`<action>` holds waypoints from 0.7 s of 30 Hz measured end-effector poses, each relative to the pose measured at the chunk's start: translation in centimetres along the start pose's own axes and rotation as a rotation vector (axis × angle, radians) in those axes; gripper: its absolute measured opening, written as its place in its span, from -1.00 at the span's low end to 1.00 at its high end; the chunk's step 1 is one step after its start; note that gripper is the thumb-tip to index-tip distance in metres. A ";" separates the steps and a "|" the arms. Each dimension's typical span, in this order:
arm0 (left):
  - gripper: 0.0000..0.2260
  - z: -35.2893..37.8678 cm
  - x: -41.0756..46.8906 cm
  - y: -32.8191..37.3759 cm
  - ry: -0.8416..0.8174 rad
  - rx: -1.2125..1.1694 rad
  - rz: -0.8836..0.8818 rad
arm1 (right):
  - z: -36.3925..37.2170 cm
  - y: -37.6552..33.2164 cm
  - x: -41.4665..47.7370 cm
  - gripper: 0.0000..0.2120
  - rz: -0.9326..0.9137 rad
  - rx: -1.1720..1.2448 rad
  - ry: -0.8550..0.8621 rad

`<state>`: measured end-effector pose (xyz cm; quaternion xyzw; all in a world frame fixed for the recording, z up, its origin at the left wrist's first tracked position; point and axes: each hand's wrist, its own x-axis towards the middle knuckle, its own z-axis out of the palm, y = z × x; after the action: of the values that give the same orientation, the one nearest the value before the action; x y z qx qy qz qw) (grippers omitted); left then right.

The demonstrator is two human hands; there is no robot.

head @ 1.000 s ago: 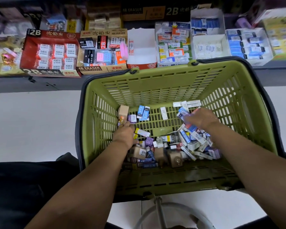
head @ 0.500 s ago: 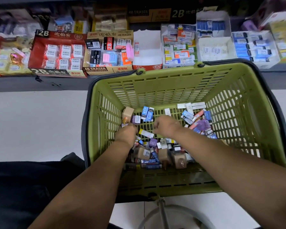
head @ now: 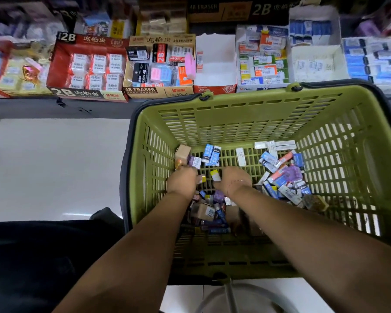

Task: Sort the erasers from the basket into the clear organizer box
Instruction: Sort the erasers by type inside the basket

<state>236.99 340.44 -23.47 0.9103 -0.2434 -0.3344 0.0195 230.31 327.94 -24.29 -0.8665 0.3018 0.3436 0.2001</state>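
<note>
There is one green basket (head: 235, 123). In it are one left hand (head: 182, 180) and one right hand (head: 233, 180), so two hands. The little erasers (head: 278, 175) inside are too many to count.

left hand (head: 182, 180) fingers curled under | right hand (head: 233, 180) same | forearms stretched forward, hands close together

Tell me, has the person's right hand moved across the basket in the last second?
Yes. The right hand went leftward, off the eraser pile near the right wall of the basket, to the middle, close beside the left hand.
</note>
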 end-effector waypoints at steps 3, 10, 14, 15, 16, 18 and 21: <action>-0.67 0.0 0.2 0.4 0.061 -0.257 -0.102 | -0.1 0.7 0.0 -0.63 0.034 0.066 -0.025; -0.79 1.8 0.1 2.0 -0.014 -0.456 -0.115 | -0.1 1.1 0.0 -0.72 0.002 0.202 -0.066; -0.72 1.8 -0.1 2.5 0.066 -0.443 -0.140 | 0.0 1.4 0.2 -0.71 -0.019 0.307 -0.028; -0.70 1.9 -0.2 2.6 0.074 -0.455 -0.142 | 0.1 1.5 0.2 -0.72 -0.025 0.323 -0.023; -0.71 2.0 -0.3 2.7 0.081 -0.456 -0.141 | 0.2 1.6 0.3 -0.74 -0.032 0.348 -0.011; -0.77 2.0 -0.4 2.7 0.098 -0.399 -0.128 | 0.7 1.9 0.7 -0.80 -0.034 0.448 0.025; -0.88 1.4 -0.4 2.4 0.120 -0.191 -0.103 | 1.2 1.9 1.0 -0.87 -0.036 0.577 0.061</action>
<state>234.81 338.72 -23.80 0.9340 -0.1617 -0.3015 0.1032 229.08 326.81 -26.12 -0.7889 0.3775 0.2138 0.4352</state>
